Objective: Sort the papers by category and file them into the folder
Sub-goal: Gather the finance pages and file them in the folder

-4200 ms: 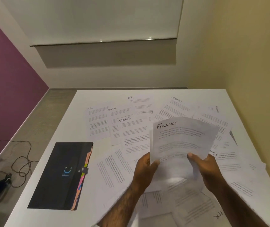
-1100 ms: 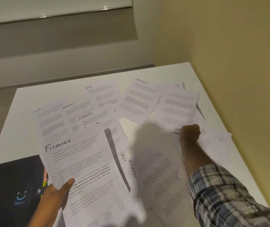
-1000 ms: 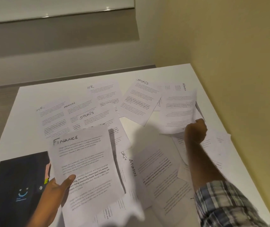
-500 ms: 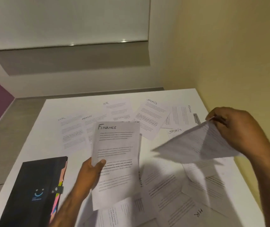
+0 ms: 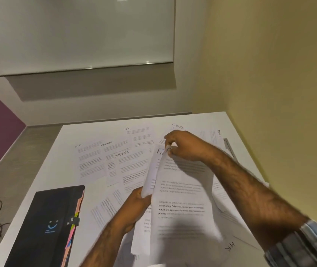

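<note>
Table (image 5: 61,166), white, strewn with labelled papers (image 5: 90,160) beyond and beneath the fingers. Folder (image 5: 46,228), black, closed, flat, left of the left fingers. Finance sheets (image 5: 180,189), raised: left hand (image 5: 136,205) grips their left edge; right hand (image 5: 188,147) pinches the top edge.

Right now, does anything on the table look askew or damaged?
Nothing damaged. The loose sheets overlap at mixed angles across the table; the near HR sheet lies upside down to the camera. Left hand and right hand grip the raised sheets.
</note>
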{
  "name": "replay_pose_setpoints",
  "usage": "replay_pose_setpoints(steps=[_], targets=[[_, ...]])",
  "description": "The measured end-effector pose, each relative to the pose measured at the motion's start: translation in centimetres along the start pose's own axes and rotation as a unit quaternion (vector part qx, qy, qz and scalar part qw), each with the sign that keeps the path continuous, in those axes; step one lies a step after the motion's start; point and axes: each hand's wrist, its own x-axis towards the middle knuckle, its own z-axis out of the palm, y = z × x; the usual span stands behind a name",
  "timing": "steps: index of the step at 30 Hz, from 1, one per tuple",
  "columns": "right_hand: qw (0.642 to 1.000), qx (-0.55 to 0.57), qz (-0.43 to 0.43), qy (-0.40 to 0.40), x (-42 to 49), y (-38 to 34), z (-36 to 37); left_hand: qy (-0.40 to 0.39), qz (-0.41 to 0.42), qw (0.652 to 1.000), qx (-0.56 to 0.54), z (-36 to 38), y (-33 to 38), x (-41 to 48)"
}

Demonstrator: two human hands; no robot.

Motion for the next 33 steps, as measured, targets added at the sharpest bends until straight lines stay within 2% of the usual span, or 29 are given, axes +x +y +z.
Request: replay_pose_setpoints(steps=[5,8,11,14,17,19,20,21,22,23,25,26,28,33], targets=[[0.999,-0.008,0.03,-0.015,-0.2,0.0,1.4,0.002,0.003,0.999,-0.039,1.7,-0.4,-1.3],[0.999,0.012,0.037,-0.003,-1.0,0.1,2.2,0.051,-0.001,0.988,-0.145,2.5,-0.8,-1.4],[0.998,0.032,0.042,0.018,-1.7,0.3,2.8,0.058,0.036,0.995,-0.068,2.9,-2.2,-1.2],[0.998,0.039,0.021,0.044,-2.8,0.0,3.5,0.066,0.025,0.998,0.003,3.4,-3.4,-0.9],[0.982,0.096,0.032,0.16,-5.1,1.2,3.8,0.085,0.013,0.996,-0.001,3.3,-3.5,-0.9],[0.931,0.201,0.088,0.291,-7.6,3.5,3.6,0.095,0.007,0.995,-0.033,2.8,-3.1,-1.1],[0.892,0.286,0.137,0.321,-9.2,4.6,3.7,0.101,0.003,0.994,-0.044,2.4,-3.4,-1.1],[0.853,0.38,0.188,0.304,-10.7,5.6,4.1,0.111,-0.002,0.992,-0.055,2.0,-3.5,-1.2],[0.828,0.451,0.224,0.246,-12.0,6.7,4.9,0.123,-0.005,0.99,-0.063,1.6,-4.0,-1.3],[0.822,0.493,0.232,0.169,-13.1,7.5,6.1,0.138,-0.006,0.988,-0.073,1.1,-4.7,-1.2],[0.817,0.546,0.177,0.051,-14.8,8.2,8.8,0.152,0.008,0.987,-0.058,1.4,-4.5,-1.6],[0.813,0.565,0.14,0.029,-15.6,8.1,9.8,0.155,0.015,0.986,-0.055,1.9,-4.2,-1.8],[0.804,0.582,0.119,0.029,-16.6,7.6,10.7,0.149,0.028,0.986,-0.066,3.0,-4.0,-1.9],[0.817,0.522,0.203,0.138,-17.5,8.1,11.8,0.165,0.061,0.984,-0.012,5.3,-5.1,-1.4]])
